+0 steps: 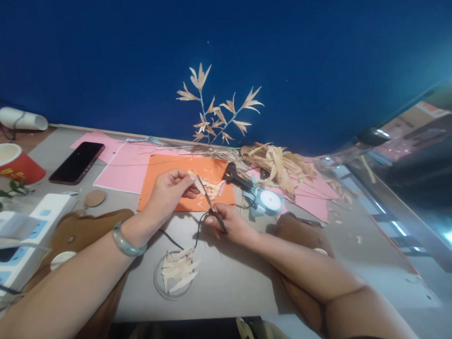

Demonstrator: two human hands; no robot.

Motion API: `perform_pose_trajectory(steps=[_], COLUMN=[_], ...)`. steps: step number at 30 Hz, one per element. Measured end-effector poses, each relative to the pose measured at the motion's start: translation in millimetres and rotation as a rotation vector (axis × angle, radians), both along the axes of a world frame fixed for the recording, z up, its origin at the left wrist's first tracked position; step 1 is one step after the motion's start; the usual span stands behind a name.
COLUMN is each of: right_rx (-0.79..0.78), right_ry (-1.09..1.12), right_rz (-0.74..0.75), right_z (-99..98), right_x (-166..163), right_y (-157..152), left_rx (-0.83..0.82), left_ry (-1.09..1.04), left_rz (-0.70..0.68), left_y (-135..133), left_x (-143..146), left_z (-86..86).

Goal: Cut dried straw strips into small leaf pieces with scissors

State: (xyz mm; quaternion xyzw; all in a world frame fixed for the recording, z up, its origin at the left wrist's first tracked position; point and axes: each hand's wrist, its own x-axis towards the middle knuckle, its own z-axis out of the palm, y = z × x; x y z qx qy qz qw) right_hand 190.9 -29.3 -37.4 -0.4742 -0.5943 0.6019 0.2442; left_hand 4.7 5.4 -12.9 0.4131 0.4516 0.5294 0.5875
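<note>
My left hand [169,190] is closed in a pinch on a small pale strip of dried husk [192,175], held over an orange paper sheet [165,168]. My right hand [229,225] grips small black scissors [211,204], whose blades point up at the strip. A green bangle [126,242] sits on my left wrist. Below my hands, a clear round dish [177,274] holds several cut husk pieces. More husk scraps [214,188] lie on the orange sheet.
Pink paper sheets [124,166], a dark phone [77,162], a red paper cup [10,163], a roll of pale tape [269,201], a black tool [234,175] and a heap of dried husks [276,163] lie around. A husk-leaf sprig [219,113] is fixed to the blue wall.
</note>
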Motion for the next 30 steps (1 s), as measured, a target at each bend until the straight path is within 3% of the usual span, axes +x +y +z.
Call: perform_pose_trajectory(steps=[10, 22, 30], right_rx=[0.003, -0.024, -0.024], right_ry=[0.035, 0.077, 0.057], right_rz=[-0.024, 0.011, -0.013], right_z=[0.4, -2.2, -4.9], right_x=[-1.2, -0.7, -1.4], right_y=[-0.1, 1.9, 1.8], left_rx=[-0.007, 0.0, -0.044], left_ry=[0.006, 0.037, 0.12], left_rz=[-0.006, -0.1, -0.149], left_y=[-0.8, -1.4, -4.1], left_x=[-0.4, -2.0, 1.2], left_z=[2.0, -1.7, 4.9])
